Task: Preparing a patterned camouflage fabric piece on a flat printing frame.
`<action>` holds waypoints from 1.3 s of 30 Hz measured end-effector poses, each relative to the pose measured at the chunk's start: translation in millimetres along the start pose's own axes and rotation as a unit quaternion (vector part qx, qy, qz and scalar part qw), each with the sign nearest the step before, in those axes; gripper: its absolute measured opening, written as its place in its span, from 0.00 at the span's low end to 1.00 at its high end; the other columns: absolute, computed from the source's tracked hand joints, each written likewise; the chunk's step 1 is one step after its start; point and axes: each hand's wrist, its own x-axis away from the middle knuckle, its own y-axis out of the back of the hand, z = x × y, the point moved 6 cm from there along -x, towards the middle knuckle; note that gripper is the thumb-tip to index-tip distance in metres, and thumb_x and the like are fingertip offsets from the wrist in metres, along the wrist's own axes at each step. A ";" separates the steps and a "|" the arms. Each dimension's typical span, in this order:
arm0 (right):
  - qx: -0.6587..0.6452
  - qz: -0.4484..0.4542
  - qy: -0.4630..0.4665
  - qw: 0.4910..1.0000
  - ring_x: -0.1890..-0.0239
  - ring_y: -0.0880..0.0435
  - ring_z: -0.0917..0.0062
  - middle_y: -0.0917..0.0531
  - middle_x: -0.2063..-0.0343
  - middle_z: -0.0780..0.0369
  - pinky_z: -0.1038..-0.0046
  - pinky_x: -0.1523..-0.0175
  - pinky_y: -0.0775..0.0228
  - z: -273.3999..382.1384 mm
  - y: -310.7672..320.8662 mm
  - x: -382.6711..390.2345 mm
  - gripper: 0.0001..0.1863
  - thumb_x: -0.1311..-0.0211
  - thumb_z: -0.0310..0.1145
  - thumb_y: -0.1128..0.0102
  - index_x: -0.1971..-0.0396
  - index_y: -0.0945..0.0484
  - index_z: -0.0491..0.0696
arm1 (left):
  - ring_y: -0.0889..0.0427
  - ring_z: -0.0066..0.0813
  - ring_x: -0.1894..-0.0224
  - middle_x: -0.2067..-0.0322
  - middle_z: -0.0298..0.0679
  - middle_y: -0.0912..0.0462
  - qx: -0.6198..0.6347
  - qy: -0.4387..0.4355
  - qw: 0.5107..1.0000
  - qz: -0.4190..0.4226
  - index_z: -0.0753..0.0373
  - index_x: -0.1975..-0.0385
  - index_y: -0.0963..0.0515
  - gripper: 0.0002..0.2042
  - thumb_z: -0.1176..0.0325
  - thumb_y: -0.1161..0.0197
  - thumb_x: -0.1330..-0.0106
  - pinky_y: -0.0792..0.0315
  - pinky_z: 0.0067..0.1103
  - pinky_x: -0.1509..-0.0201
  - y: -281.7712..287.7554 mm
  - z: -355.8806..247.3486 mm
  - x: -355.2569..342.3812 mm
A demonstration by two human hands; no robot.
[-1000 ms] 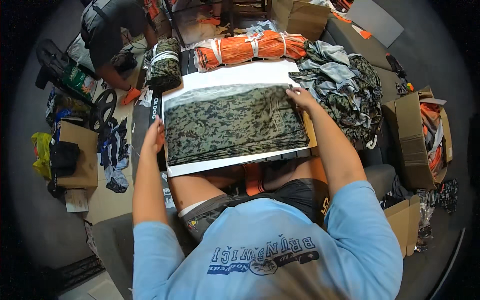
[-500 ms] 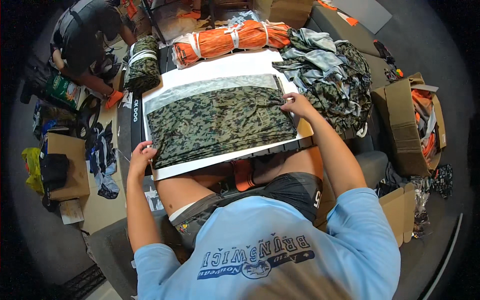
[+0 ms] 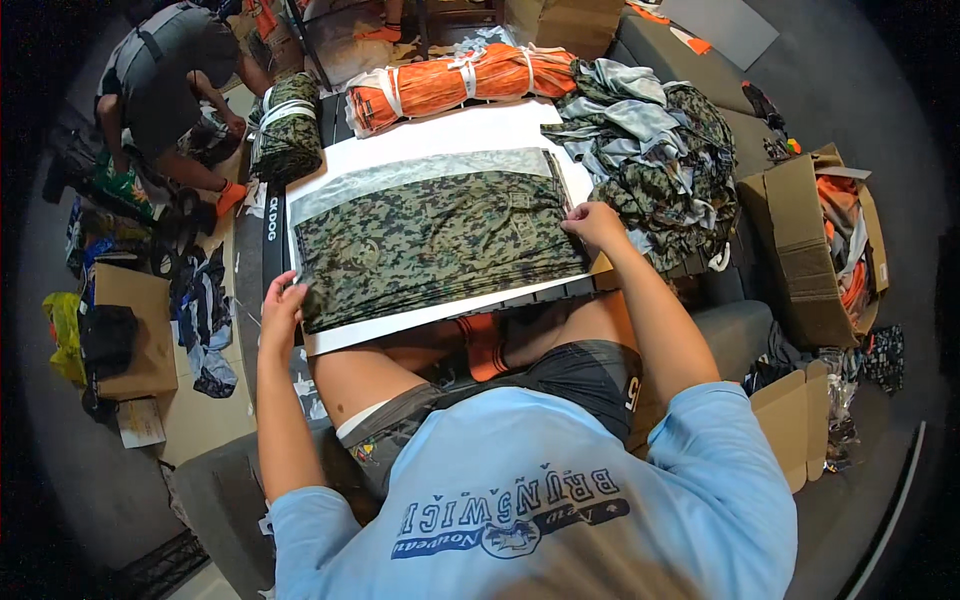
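A stack of thin camouflage fabric pieces [image 3: 430, 240], with a pale band along the upper edge, lies flat on a white board [image 3: 355, 145] over my lap. My left hand [image 3: 286, 298] is at the stack's lower left side, fingertips curled at its edge as if pinching it, partly hard to make out. My right hand [image 3: 590, 222] grips the right edge of the stack between bent fingers and thumb.
Rolled camouflage fabric [image 3: 285, 135] and a tied orange bundle [image 3: 460, 80] border the board. Loose camouflage cloth [image 3: 650, 170] heaps at right. Open cartons [image 3: 790, 245] stand beside the seat. A co-worker [image 3: 165, 90] bends over at upper left.
The board and stack appear lower and farther left in view. My left hand has moved down the stack's left edge; my right hand has moved down its right edge. The co-worker's arms have shifted.
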 end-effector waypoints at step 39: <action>-0.471 -0.005 0.071 0.879 0.71 0.24 0.86 0.22 0.71 0.70 0.85 0.69 0.37 28.6 27.2 46.5 0.08 0.30 0.39 0.40 0.60 0.23 0.51 | 0.23 0.21 0.59 0.58 0.34 0.18 -0.161 -0.160 0.965 -0.131 0.62 0.53 0.21 0.12 0.63 0.38 0.29 0.30 0.16 0.50 12.1 -57.1 -9.5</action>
